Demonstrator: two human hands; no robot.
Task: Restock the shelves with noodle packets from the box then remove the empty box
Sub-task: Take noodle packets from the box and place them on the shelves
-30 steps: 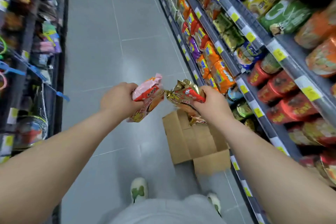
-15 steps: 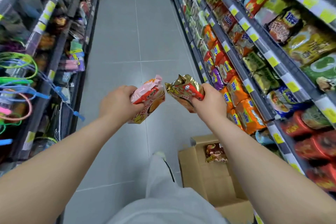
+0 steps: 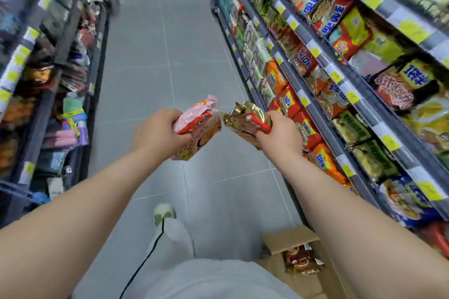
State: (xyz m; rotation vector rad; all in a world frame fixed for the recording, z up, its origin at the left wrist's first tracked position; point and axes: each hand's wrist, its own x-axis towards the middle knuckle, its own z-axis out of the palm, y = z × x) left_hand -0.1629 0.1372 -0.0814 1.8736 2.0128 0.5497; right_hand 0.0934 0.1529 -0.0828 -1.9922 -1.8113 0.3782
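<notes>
Out over the aisle floor (image 3: 170, 56), our left hand (image 3: 158, 136) gripped a pink packet (image 3: 196, 124) and our right hand (image 3: 279, 138) a gold packet (image 3: 247, 119), neither yet shelved (another packet (image 3: 301, 260) lay in the box (image 3: 289, 238), near right), so removing it looked far off.

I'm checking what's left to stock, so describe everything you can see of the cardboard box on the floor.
The cardboard box is plain brown, flaps open, sitting on the grey floor at the foot of the right-hand shelves. One dark red noodle packet shows inside. The right forearm hides its right side.
</notes>
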